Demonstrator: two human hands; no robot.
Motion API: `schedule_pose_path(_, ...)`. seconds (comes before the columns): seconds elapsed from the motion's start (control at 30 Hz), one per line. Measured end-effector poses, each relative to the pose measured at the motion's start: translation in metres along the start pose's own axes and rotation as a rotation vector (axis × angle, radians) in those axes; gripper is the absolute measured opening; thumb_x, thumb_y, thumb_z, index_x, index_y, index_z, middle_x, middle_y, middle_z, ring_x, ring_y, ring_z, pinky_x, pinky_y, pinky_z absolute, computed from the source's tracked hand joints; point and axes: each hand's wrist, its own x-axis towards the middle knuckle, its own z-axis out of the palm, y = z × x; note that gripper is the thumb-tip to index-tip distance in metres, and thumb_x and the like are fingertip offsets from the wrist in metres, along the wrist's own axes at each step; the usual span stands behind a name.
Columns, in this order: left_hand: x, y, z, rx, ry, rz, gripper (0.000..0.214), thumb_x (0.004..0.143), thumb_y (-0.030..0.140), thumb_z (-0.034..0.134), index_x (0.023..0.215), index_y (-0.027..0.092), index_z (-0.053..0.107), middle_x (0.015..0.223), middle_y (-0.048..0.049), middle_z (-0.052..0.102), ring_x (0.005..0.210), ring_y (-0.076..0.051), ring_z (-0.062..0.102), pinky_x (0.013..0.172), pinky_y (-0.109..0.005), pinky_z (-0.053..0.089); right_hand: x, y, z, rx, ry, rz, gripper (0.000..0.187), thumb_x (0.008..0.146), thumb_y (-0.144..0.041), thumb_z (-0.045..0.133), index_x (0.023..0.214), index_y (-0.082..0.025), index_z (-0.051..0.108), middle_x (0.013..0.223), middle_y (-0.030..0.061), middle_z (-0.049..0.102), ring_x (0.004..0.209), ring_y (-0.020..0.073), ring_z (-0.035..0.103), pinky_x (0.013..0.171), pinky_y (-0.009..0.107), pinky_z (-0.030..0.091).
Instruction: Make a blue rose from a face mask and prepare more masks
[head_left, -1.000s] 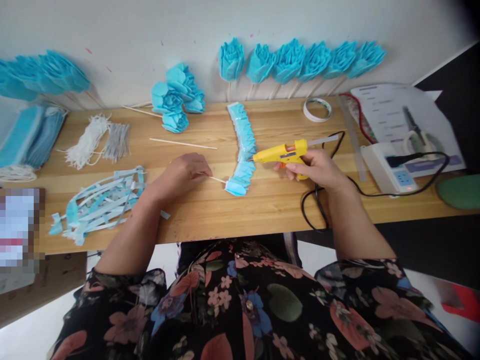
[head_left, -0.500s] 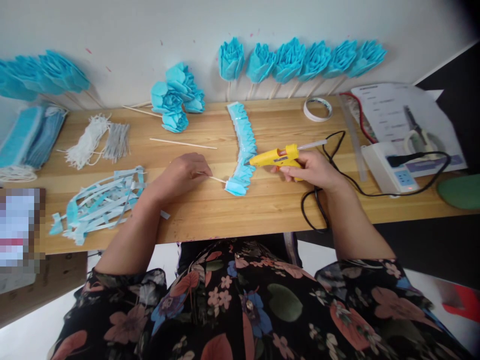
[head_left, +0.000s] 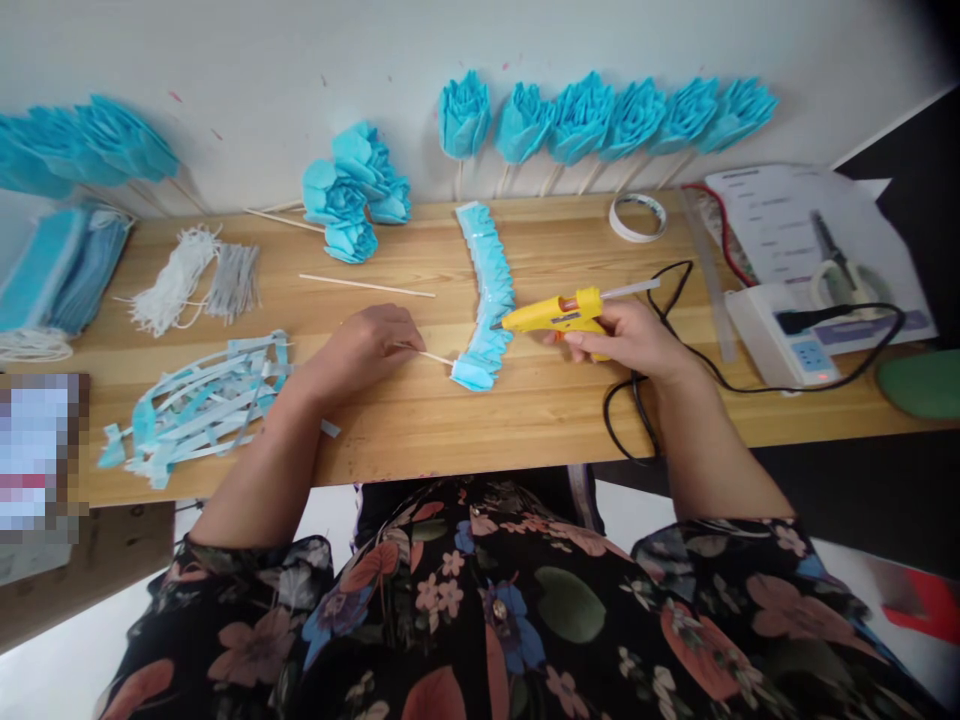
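While the left hand [head_left: 373, 345] pinched a thin stick [head_left: 435, 356] with its fingers drawn together, the right hand [head_left: 634, 340] was wrapped around the handle of a yellow glue gun [head_left: 559, 313]. The pleated blue strip [head_left: 489, 265] lay on the table [head_left: 420, 430] between the two hands, its near end meeting the thin stick. Compared with a second earlier, the gun's nozzle [head_left: 498, 325] had shifted slightly toward the left hand, so it seemed aimed at a part closer to that stick. A loose stick [head_left: 367, 286] lay just beyond the left hand.
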Motion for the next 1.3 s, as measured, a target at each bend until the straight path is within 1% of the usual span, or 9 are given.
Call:
schedule_pose_path(0.1,0.000,0.000,0.001,-0.004,0.003,0.005,0.023,0.098,0.022,0.052,0.087,0.016,0.071,0.088,-0.0075,0.070,0.085,-0.019,0.062,0.079,-0.032,0.047,0.001,0.003,0.000,-0.042,-0.006,-0.020,0.036,0.082,-0.052,0.076,0.096,-0.020,0.077,0.085,0.0064,0.077,0.058,0.0135,0.061,0.055,0.028,0.049)
schedule_pose_path(0.2,0.000,0.001,0.000,-0.014,0.012,0.001,0.022,0.098,0.021,0.052,0.087,0.016,0.070,0.088,-0.0071,0.069,0.084,-0.019,0.062,0.079,-0.031,0.047,0.000,0.002,-0.002,-0.030,-0.003,-0.012,0.035,0.081,-0.052,0.078,0.095,-0.020,0.077,0.087,0.0069,0.077,0.057,0.0129,0.061,0.053,0.027,0.047)
schedule_pose_path(0.4,0.000,0.002,-0.002,-0.015,-0.009,0.002,0.023,0.099,0.022,0.051,0.087,0.015,0.070,0.087,-0.0069,0.069,0.083,-0.018,0.061,0.077,-0.030,0.046,-0.006,-0.002,-0.004,0.170,0.046,-0.036,0.031,0.083,-0.050,0.077,0.090,-0.019,0.074,0.084,0.0066,0.076,0.060,0.0130,0.061,0.053,0.026,0.046)
schedule_pose_path(0.57,0.000,0.001,0.000,-0.019,0.017,0.017,0.025,0.100,0.023,0.051,0.086,0.015,0.071,0.086,-0.0067,0.069,0.082,-0.018,0.060,0.077,-0.031,0.045,-0.006,-0.003,-0.003,0.155,-0.016,-0.018,0.035,0.082,-0.052,0.077,0.095,-0.019,0.075,0.090,0.0076,0.078,0.060,0.0130,0.061,0.055,0.028,0.047)
schedule_pose_path(0.93,0.001,0.004,-0.004,-0.025,-0.010,-0.007,0.028,0.100,0.026,0.050,0.085,0.016,0.071,0.086,-0.0068,0.069,0.081,-0.018,0.061,0.075,-0.029,0.046,-0.003,-0.009,0.000,0.110,-0.162,0.003,0.038,0.082,-0.054,0.076,0.093,-0.018,0.075,0.077,0.0047,0.073,0.059,0.0126,0.060,0.054,0.026,0.045)
schedule_pose_path(1.0,0.001,0.005,-0.004,-0.029,-0.012,-0.008,0.028,0.100,0.026,0.050,0.085,0.016,0.072,0.086,-0.0070,0.069,0.081,-0.018,0.061,0.075,-0.029,0.046,-0.003,-0.010,0.001,0.097,-0.175,0.007,0.037,0.082,-0.053,0.075,0.093,-0.017,0.075,0.080,0.0052,0.074,0.060,0.0120,0.060,0.055,0.026,0.045)
schedule_pose_path(1.1,0.002,0.005,-0.004,-0.032,-0.009,-0.011,0.029,0.100,0.027,0.050,0.085,0.016,0.072,0.086,-0.0074,0.069,0.081,-0.018,0.061,0.075,-0.030,0.046,-0.003,-0.008,-0.001,0.093,-0.161,0.004,0.037,0.083,-0.053,0.075,0.097,-0.018,0.075,0.086,0.0057,0.075,0.061,0.0119,0.060,0.056,0.027,0.046)
schedule_pose_path(1.23,0.002,0.006,-0.005,-0.039,-0.016,-0.023,0.031,0.100,0.030,0.049,0.084,0.016,0.072,0.086,-0.0079,0.069,0.081,-0.019,0.061,0.075,-0.031,0.046,-0.006,-0.004,-0.006,0.113,-0.115,-0.027,0.036,0.084,-0.052,0.075,0.092,-0.018,0.075,0.072,0.0036,0.072,0.059,0.0128,0.059,0.055,0.027,0.045)
schedule_pose_path(1.3,0.002,0.006,-0.005,-0.052,-0.013,-0.027,0.031,0.100,0.030,0.050,0.084,0.016,0.072,0.085,-0.0081,0.069,0.081,-0.019,0.061,0.076,-0.031,0.046,-0.007,-0.003,-0.007,0.152,-0.113,-0.042,0.036,0.084,-0.053,0.075,0.093,-0.018,0.075,0.075,0.0044,0.073,0.058,0.0126,0.060,0.055,0.027,0.045)
